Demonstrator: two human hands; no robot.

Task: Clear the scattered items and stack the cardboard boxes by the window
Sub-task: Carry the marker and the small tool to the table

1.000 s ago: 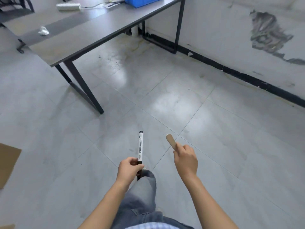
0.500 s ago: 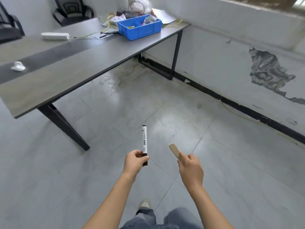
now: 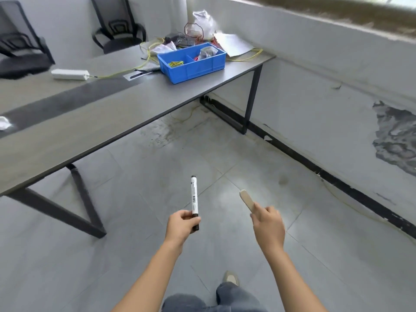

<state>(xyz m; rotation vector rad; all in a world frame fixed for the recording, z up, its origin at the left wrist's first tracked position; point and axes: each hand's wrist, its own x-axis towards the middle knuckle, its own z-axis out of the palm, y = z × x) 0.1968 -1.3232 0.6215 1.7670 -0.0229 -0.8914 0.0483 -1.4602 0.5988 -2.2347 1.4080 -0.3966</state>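
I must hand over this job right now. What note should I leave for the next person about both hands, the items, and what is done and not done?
Left hand: grips a black-and-white marker by its lower end, held upright.
Right hand: holds a flat tan stick, pointing forward.
Both are in the air above the floor, facing the grey table with the blue bin on it.
Done: these two items are picked up.
Left: put them away, probably in the bin. A crumpled white scrap lies on the table. No cardboard boxes are in view, so the stacking cannot be judged.
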